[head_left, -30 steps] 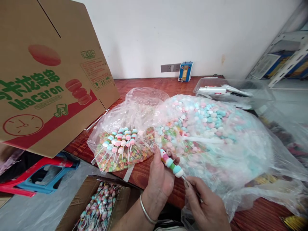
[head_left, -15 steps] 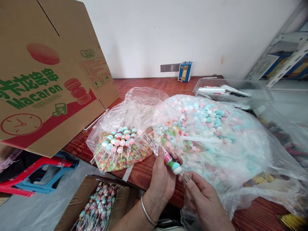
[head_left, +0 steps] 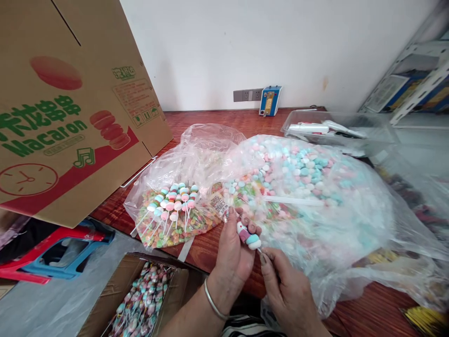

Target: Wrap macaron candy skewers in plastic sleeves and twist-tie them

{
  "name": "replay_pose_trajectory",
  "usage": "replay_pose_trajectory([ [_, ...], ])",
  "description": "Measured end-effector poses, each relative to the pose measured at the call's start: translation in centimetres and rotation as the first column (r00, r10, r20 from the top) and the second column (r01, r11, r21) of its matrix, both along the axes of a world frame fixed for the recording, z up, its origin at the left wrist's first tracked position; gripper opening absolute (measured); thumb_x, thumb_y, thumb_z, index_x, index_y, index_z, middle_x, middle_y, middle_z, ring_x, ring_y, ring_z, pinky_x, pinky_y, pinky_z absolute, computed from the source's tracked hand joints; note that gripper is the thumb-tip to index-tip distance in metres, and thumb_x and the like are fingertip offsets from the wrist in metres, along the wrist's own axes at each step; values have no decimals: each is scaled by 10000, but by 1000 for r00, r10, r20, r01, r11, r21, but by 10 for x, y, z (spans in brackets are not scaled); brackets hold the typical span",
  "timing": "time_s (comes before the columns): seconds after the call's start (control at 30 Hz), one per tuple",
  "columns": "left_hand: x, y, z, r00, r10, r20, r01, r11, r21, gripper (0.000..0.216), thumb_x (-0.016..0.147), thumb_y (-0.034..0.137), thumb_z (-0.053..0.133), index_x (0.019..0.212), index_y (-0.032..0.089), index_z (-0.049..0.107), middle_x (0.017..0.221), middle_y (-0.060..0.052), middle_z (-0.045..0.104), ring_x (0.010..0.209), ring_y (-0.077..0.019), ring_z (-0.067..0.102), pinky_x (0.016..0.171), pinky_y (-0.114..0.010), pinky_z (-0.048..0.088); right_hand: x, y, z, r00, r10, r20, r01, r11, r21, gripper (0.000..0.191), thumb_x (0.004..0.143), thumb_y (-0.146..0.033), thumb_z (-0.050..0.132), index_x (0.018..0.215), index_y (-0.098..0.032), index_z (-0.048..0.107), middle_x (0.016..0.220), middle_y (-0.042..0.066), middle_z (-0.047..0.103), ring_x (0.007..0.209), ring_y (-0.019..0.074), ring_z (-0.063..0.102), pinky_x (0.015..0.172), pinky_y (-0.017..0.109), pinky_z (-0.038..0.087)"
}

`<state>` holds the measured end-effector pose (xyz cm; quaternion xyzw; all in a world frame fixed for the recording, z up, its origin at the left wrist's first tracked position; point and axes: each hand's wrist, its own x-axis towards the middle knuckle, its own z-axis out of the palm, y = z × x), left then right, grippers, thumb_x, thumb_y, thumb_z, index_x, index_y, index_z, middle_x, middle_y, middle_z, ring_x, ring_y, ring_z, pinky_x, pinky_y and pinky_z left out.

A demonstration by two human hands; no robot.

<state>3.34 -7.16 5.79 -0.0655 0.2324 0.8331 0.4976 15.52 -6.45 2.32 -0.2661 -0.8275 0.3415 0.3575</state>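
Note:
My left hand, with a bangle at the wrist, is closed around a clear printed wrapper. A candy skewer with white and pale blue pieces pokes out of the wrapper's lower end, its upper part covered by the plastic. Thumb and forefinger of my right hand pinch the skewer's thin white stick below the candy. Beyond my left hand, several unwrapped candy skewers lie on a bag of small ring candies. To the right spreads a large clear bag of pastel candies, with white sticks on it.
Below the table edge at left stands an open carton full of wrapped skewers. A big printed cardboard box rises on the left. At the back are a blue device and a clear plastic bin. Yellow ties lie lower right.
The candy skewer has gone further into the wrapper, so less of it sticks out. My right hand has moved slightly left with the stick. The view has shifted a little.

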Motion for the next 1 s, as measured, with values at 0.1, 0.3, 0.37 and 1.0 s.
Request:
replay_pose_trajectory([
  [0.1, 3, -2, -1, 998, -39, 55, 42, 998, -46, 222, 876, 372, 616, 903, 151, 612, 718, 4, 557, 628, -101, 573, 664, -239, 530, 2, 3, 0, 1000, -7, 28, 6, 999, 33, 141, 986, -211, 426, 1021, -209, 563, 767, -13, 661, 617, 122, 658, 557, 207, 462],
  [0.3, -30, 1, 3, 998, 57, -5, -57, 997, -52, 126, 889, 282, 608, 957, 177, 620, 651, 46, 539, 544, -71, 539, 678, -241, 539, 11, 2, 6, 999, 24, 44, -31, 984, 175, 138, 986, -181, 423, 1037, -183, 551, 705, -14, 659, 549, 114, 640, 516, 205, 449],
  [0.37, -32, 4, 5, 997, 83, 2, -83, 995, -63, 93, 902, 268, 593, 896, 176, 602, 580, 73, 463, 466, -50, 459, 612, -201, 508, 10, 1, 5, 998, -31, 48, 12, 938, 348, 136, 978, -163, 446, 1051, -154, 560, 714, 20, 681, 555, 136, 640, 537, 236, 450],
  [1.0, -10, 5, 5, 1000, 12, 22, -10, 994, -112, 154, 869, 297, 631, 828, 151, 606, 659, 25, 522, 558, -86, 534, 630, -244, 542, -2, 3, 4, 998, -56, -6, 54, 901, 430, 189, 965, -164, 486, 1096, -114, 614, 732, 64, 689, 594, 172, 609, 557, 285, 418],
])
